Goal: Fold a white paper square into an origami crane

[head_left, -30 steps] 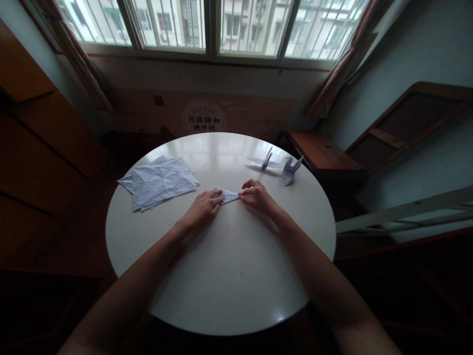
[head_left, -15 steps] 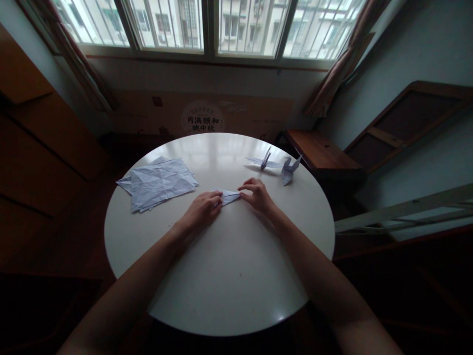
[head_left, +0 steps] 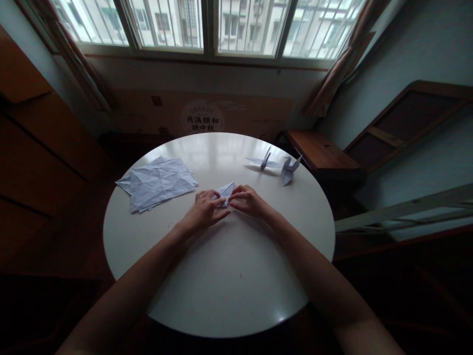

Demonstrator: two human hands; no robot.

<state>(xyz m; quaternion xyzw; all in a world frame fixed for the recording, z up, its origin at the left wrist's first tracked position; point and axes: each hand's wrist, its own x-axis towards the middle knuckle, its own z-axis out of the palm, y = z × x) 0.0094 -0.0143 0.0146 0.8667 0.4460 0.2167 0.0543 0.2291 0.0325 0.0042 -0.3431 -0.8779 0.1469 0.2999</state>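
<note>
Pinching folded paper (head_left: 226,189), left hand (head_left: 205,210) and right hand (head_left: 248,201) hide its lower half.

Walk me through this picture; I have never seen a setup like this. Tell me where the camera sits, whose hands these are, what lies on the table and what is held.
There is no machine here. A person wears one camera on the head, looking forward and down, so both bare arms enter from the bottom edge. The left hand and right hand are that person's own. Together they pinch a small folded paper near the middle of a round white table. To the left lies a stack of creased sheets. At the far right stand two paper cranes. Behind is a barred window.
</note>
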